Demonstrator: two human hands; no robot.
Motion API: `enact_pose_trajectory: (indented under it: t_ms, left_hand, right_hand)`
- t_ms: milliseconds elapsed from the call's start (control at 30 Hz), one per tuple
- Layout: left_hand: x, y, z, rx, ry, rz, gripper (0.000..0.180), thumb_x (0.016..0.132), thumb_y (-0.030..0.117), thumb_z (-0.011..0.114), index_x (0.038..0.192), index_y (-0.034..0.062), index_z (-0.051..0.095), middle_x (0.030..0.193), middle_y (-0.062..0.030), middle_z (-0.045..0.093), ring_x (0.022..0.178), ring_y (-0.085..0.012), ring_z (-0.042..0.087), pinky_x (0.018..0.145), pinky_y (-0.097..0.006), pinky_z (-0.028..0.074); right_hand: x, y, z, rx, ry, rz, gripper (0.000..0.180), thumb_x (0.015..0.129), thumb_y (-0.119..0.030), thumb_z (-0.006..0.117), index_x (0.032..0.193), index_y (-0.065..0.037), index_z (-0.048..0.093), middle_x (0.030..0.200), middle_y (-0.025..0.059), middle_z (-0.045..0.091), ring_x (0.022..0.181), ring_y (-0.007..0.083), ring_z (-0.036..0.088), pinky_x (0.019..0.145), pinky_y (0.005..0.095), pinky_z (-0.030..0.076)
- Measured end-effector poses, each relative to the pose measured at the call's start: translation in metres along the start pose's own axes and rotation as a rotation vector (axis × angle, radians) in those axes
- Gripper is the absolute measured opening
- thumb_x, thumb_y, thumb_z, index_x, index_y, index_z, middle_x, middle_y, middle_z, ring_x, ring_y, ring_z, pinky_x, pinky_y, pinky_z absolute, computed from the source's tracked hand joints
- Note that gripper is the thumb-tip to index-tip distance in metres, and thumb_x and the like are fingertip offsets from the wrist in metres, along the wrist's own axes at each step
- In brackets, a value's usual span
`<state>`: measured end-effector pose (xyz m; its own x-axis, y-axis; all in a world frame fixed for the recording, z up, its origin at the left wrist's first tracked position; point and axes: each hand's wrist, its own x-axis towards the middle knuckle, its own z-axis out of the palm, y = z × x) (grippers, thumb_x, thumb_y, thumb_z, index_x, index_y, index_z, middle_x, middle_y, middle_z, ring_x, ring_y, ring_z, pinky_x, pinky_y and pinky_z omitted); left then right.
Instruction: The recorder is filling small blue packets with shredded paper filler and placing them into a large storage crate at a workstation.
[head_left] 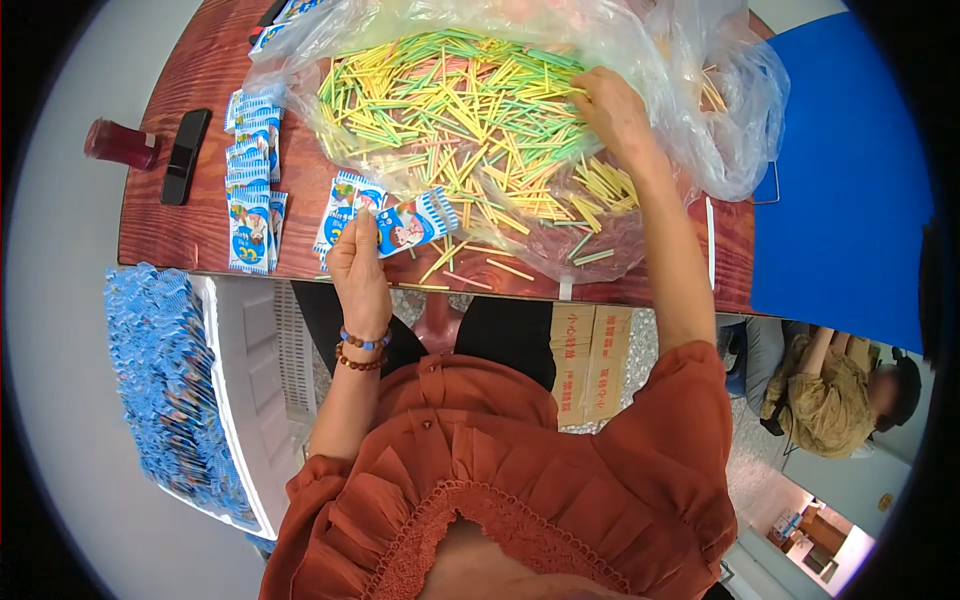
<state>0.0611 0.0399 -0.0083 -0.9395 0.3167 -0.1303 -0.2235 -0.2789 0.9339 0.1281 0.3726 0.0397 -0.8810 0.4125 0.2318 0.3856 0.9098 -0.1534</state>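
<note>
One fisheye view looks from the person's head steeply down over the chest, close above the wooden table (215,215) edge; forearms enter from below, straight lines bend near the dark round rim

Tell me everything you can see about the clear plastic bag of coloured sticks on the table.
The clear plastic bag is thin, crinkled and glossy, lying open on the reddish wooden table. It holds a loose heap of thin sticks in yellow, green and pale orange, crossing every way. A few sticks lie outside it near the table's front edge. The right hand reaches into it, resting on the sticks. The left hand holds small blue-and-white packets beside its near edge.
</note>
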Motion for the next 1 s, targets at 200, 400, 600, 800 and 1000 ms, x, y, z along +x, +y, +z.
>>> enact_pose_trajectory:
  t_ms: [200, 400, 600, 800, 1000]
  left_hand:
    - [0.004, -0.002, -0.010, -0.019, -0.028, -0.001, 0.032, 0.101, 0.023, 0.054, 0.072, 0.0103, 0.056, 0.066, 0.0119, 0.040, 0.061, 0.0007, 0.026, 0.053, -0.021, 0.020]
    - [0.005, 0.000, -0.012, -0.035, -0.031, -0.037, 0.033, 0.101, 0.025, 0.054, 0.071, 0.0113, 0.055, 0.065, 0.0120, 0.039, 0.059, 0.0008, 0.025, 0.051, -0.021, 0.018]
    - [0.012, -0.011, -0.033, -0.084, -0.120, -0.065, 0.026, 0.101, 0.024, 0.051, 0.104, 0.0021, 0.065, 0.098, -0.0031, 0.068, 0.084, -0.0081, 0.064, 0.072, -0.025, 0.052]
    - [0.004, 0.011, -0.007, -0.121, -0.030, -0.083, 0.027, 0.101, 0.026, 0.053, 0.089, 0.0063, 0.065, 0.080, 0.0055, 0.062, 0.068, 0.0006, 0.051, 0.061, -0.018, 0.041]
    - [0.006, 0.012, -0.003, -0.225, -0.012, -0.100, 0.027, 0.101, 0.025, 0.051, 0.091, 0.0032, 0.065, 0.086, 0.0003, 0.066, 0.078, -0.0057, 0.061, 0.073, -0.025, 0.052]
  right_hand:
    - [0.024, 0.031, 0.044, -0.354, 0.121, -0.152, 0.009, 0.078, -0.011, 0.061, 0.082, -0.003, 0.063, 0.090, 0.0144, 0.063, 0.090, 0.0337, 0.062, 0.078, 0.0436, 0.050]
    - [0.023, 0.037, 0.050, -0.360, 0.116, -0.244, 0.017, 0.078, -0.006, 0.058, 0.095, -0.004, 0.057, 0.091, 0.0137, 0.064, 0.091, 0.0337, 0.063, 0.075, 0.0430, 0.048]
    - [0.024, 0.037, 0.031, -0.165, -0.102, -0.123, 0.016, 0.090, -0.007, 0.049, 0.106, -0.004, 0.051, 0.097, 0.0202, 0.064, 0.096, 0.0386, 0.060, 0.077, 0.0404, 0.046]
    - [0.018, 0.018, 0.016, 0.518, 0.009, 0.012, 0.019, 0.098, -0.018, 0.051, 0.107, -0.002, 0.057, 0.094, 0.0147, 0.068, 0.080, 0.0230, 0.062, 0.078, 0.0337, 0.047]
    - [0.009, -0.035, -0.007, 1.185, -0.220, 0.294, 0.034, 0.102, -0.027, 0.047, 0.107, 0.003, 0.062, 0.103, 0.0129, 0.069, 0.083, 0.0131, 0.057, 0.075, 0.0293, 0.046]
